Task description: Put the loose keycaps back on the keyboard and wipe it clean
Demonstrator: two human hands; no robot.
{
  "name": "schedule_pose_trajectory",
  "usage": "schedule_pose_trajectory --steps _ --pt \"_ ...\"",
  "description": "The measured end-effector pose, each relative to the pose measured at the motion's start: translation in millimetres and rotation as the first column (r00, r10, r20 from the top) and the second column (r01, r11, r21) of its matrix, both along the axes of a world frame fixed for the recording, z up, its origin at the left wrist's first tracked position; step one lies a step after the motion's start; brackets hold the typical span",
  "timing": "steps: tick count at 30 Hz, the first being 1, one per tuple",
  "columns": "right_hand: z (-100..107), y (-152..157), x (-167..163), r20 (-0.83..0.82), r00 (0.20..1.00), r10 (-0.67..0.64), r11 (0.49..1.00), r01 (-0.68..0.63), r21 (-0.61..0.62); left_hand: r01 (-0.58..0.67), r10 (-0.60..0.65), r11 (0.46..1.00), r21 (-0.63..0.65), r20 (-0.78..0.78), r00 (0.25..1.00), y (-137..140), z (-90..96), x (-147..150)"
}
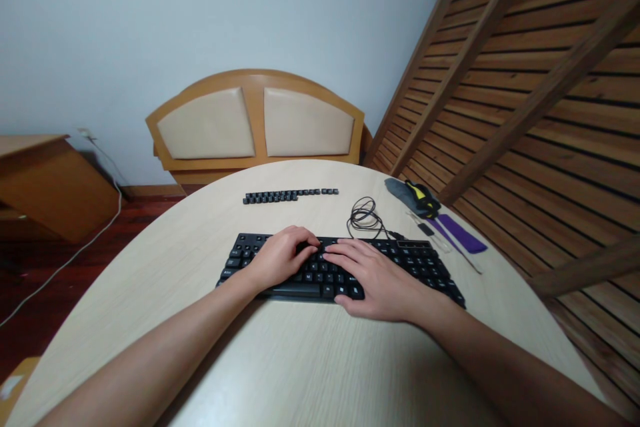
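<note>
A black keyboard lies flat on the pale round table. My left hand is over its upper middle, thumb and index finger brought close together at the upper rows. Whatever is between those fingertips is too small and dark to make out. My right hand rests on the keyboard right of centre with its fingers stretched out and nothing in them. The fingertips reach toward the spot where my left fingers are, and the thumb lies at the front edge. Loose black keycaps stand in two rows beyond the keyboard.
A coiled black cable lies behind the keyboard. To the right are a grey and yellow-black item, thin tools and a purple strip. A wooden headboard and a slatted wooden frame stand beyond the table.
</note>
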State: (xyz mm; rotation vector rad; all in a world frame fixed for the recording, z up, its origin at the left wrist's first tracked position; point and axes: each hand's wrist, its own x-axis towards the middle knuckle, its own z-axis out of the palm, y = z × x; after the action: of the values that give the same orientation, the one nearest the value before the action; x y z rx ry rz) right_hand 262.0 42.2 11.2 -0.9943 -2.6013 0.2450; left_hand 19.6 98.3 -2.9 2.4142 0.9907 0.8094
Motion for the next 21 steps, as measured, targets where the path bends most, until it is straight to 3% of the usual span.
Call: schedule_pose_trajectory --steps 10,16,21 --pt "-1.0 0.2 -0.3 0.025 1.000 -0.009 1.000 0.008 0.003 0.056 -0.046 0.990 0.129 -0.075 0.996 -5.2 1.1 2.1" --pt "-1.6 0.2 0.2 0.008 1.000 -0.007 1.000 0.007 -0.002 0.033 -0.028 0.995 0.093 -0.061 0.998 -5.6 -0.2 2.9" --pt "-1.4 0.7 0.4 0.013 1.000 -0.007 1.000 0.007 0.000 -0.058 0.059 0.998 -0.020 0.033 0.998 -1.1 -1.3 1.6"
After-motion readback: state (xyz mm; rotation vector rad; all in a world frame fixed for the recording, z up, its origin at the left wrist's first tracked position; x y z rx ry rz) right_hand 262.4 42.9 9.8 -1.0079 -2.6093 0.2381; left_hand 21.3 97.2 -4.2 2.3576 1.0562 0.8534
